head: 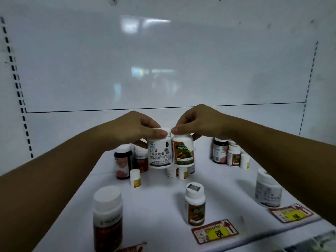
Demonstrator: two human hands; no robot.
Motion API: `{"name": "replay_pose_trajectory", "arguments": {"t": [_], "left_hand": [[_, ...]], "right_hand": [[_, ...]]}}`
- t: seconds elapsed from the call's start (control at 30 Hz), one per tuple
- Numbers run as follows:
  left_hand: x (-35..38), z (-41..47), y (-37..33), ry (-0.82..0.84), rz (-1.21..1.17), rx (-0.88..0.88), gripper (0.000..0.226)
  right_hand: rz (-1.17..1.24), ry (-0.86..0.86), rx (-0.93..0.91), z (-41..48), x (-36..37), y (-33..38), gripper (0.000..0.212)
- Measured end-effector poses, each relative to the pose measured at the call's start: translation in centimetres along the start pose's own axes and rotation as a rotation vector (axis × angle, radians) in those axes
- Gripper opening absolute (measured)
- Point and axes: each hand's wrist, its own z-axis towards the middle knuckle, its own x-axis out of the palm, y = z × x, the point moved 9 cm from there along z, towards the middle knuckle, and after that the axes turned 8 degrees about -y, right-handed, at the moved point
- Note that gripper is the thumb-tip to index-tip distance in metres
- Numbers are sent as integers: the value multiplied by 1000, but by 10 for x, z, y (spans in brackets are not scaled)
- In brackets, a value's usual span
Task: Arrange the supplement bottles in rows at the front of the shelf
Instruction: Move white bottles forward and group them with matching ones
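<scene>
Both hands are raised above the middle of the shelf [160, 202], each carrying one bottle by the cap. The left hand [135, 129] has its fingers closed over the top of the white bottle [160, 153] with the grey and blue label. The right hand [197, 123] is closed the same way on the orange-labelled bottle [183, 151]. The two bottles hang upright, touching side by side, clear of the shelf surface. A top grip keeps the labels facing forward and lets each bottle be set down straight.

Three bottles already stand well apart along the front edge: a brown one [107, 217] at the left, a small orange one [195, 204] in the middle, a white one [267, 188] at the right. Loose clusters remain toward the back, left [127, 160] and right [230, 153]. Judgement: the rows are only begun, and the carried pair is probably bound for the front edge.
</scene>
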Motion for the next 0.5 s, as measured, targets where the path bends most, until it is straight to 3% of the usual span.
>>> {"name": "replay_pose_trajectory", "arguments": {"t": [0.33, 0.5], "left_hand": [[54, 7, -39, -15, 46, -12, 40], [56, 8, -37, -187, -11, -55, 34]], "right_hand": [[-15, -27, -44, -34, -50, -32, 32], [-70, 25, -46, -51, -56, -62, 40]]}}
